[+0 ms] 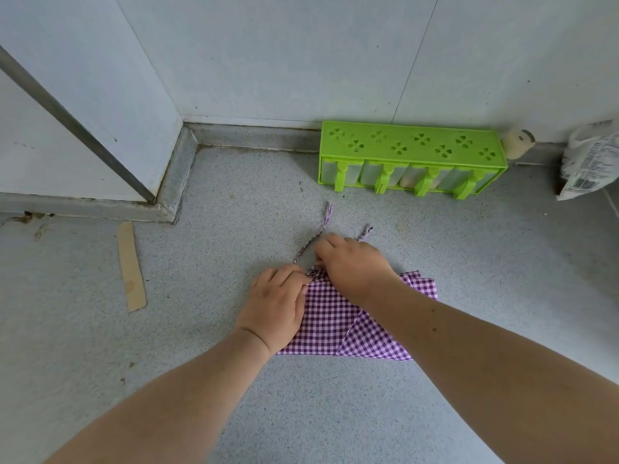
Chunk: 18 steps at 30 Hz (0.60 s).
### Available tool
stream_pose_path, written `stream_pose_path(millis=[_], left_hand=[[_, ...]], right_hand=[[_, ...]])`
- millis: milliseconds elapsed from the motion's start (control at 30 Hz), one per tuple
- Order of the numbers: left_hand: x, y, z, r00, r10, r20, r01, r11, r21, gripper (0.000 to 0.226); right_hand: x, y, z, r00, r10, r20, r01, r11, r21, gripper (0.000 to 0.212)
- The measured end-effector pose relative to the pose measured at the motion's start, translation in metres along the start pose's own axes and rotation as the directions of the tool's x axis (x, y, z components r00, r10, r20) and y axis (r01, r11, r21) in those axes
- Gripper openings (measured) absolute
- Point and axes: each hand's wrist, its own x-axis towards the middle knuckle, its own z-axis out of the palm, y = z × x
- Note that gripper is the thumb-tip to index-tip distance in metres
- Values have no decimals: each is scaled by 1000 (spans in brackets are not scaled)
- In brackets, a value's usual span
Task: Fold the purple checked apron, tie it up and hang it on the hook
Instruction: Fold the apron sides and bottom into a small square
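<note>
The purple checked apron [338, 324] lies folded into a flat wedge on the grey speckled counter [234, 380]. Two thin checked strings stick out from its far tip: one string [318, 231] runs up to the left, the other string [365, 231] shows just past my right knuckles. My left hand [276, 304] presses on the apron's left edge with fingertips pinching the cloth at the tip. My right hand [351, 262] crosses over the apron and pinches the same tip where the strings start. No hook is in view.
A green plastic rack with several clear seasoning boxes [412, 159] stands against the back wall. To its right lie a small beige roll [518, 142] and a printed plastic bag [589, 162]. A strip of cardboard [131, 266] lies at the left. A wall corner juts out at upper left.
</note>
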Motion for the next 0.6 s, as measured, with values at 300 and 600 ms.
stream_pose_path(millis=[300, 600], left_hand=[[1, 2, -4, 1000, -12, -23, 12, 1000, -26, 37], [6, -2, 1, 998, -60, 23, 62, 997, -51, 41]], right_hand=[[-6, 11, -31, 994, 109, 14, -109, 994, -18, 23], [-74, -82, -37, 952, 237, 193, -202, 962, -183, 34]])
